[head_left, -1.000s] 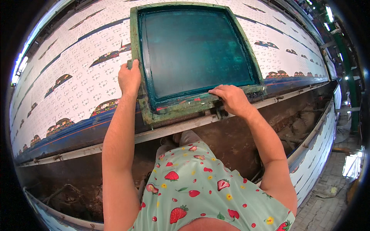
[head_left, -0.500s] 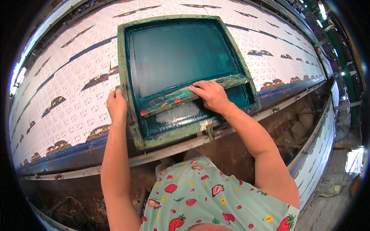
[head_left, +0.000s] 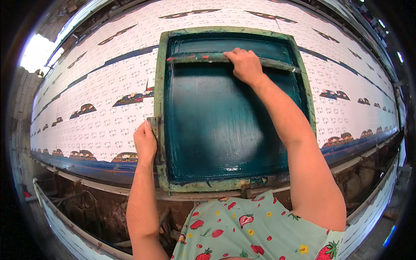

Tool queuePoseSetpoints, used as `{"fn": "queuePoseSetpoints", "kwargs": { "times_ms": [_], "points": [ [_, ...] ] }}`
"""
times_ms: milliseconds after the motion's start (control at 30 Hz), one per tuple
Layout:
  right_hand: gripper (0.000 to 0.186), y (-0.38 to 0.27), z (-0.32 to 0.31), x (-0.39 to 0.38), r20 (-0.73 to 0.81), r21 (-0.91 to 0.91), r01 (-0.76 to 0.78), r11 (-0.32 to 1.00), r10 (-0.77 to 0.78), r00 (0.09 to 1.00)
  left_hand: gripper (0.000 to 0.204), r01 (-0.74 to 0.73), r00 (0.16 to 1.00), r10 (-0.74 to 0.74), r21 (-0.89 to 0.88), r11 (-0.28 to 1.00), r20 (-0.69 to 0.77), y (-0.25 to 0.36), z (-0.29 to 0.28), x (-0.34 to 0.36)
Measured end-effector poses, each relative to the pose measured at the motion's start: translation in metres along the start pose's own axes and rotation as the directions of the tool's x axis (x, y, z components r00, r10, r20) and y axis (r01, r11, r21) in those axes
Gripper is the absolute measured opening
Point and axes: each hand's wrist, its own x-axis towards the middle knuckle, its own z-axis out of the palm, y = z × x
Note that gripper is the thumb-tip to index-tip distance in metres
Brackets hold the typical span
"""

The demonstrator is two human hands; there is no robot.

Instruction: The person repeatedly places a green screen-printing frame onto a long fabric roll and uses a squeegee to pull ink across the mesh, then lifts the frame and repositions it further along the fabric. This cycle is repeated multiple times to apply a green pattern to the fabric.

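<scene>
Squeegee bar [head_left: 199,58]: found lying crosswise inside the screen frame [head_left: 203,186], toward its far end, the right end slightly lower in view than the left. From the left, the printed white sheet [head_left: 86,134] covers the desk [head_left: 108,170] down to a dark blue border. Your left hand [head_left: 146,142] is beside the frame's left rail, fingers curled and thumb raised against a small dark tab [head_left: 150,119]; whether it actually grips the tab, I cannot tell. Next comes the dark teal mesh panel [head_left: 216,125], glossy and streaked along its length. Your right hand [head_left: 245,66] is closed over the bar near mid-length, fingers bent across its upper edge. The sheet reappears beyond the right rail. In my judgement the bar is stiff and moderately light, its stained faces likely slick; take it at the centre of the upper edge, clear of the wet face. The frame looks rigid and should be held by its rails, since the mesh is probably the fragile part. Compared with half a second earlier, the bar has gone from the near part of the panel to the far part, and your right arm now reaches further over it.
</scene>
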Motion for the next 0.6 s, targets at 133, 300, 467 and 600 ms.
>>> {"fn": "queuePoseSetpoints", "kwargs": {
  "times_ms": [133,300,467,600],
  "points": [
    [0.037,0.033,0.026,0.043,0.011,-0.046,0.009,0.999,-0.008,1.000,0.040,0.004,1.000,-0.005,-0.042,0.999,-0.021,-0.003,0.004,-0.001],
    [0.042,0.055,0.025,0.081,0.118,-0.006,-0.049,0.999,0.050,0.992,0.039,0.024,0.999,-0.025,-0.035,0.999,-0.028,-0.004,0.004,0.000],
    [0.046,0.061,0.012,0.096,0.154,-0.023,-0.053,0.998,0.055,0.986,0.040,0.067,0.997,-0.071,-0.140,0.988,-0.025,-0.004,0.006,-0.003],
    [0.048,0.080,0.020,0.094,0.114,-0.020,-0.034,0.999,0.036,0.993,0.038,0.059,0.997,-0.062,-0.087,0.994,-0.038,-0.002,0.006,-0.005]
  ]
}}
